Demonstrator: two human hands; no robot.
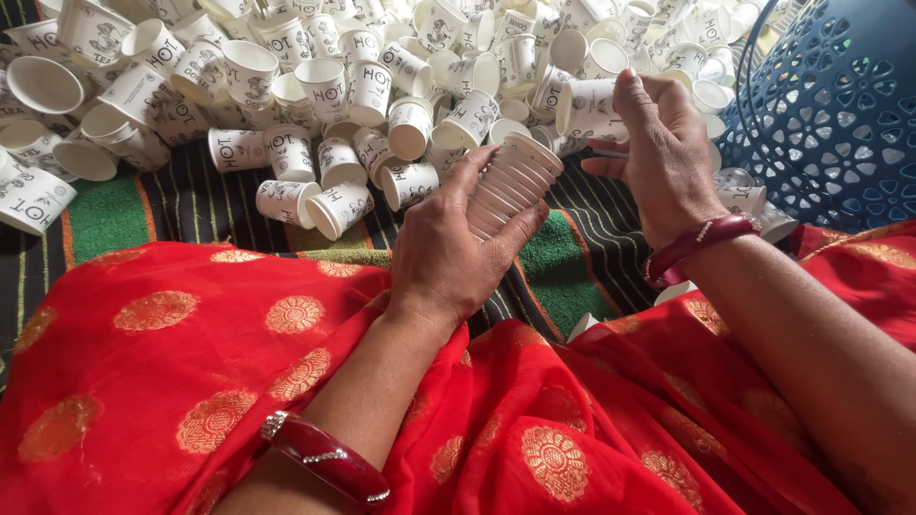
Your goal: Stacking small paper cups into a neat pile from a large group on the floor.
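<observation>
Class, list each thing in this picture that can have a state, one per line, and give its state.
left hand: closed around the stack of cups
stack of cups: nested, held tilted, rims toward upper right
right hand: gripping a single cup
single cup: held on its side, apart from the stack
loose cups: heaped, most tipped over, unstacked
blue basket: tilted, contents hidden
striped mat: spread flat under the cups
</observation>
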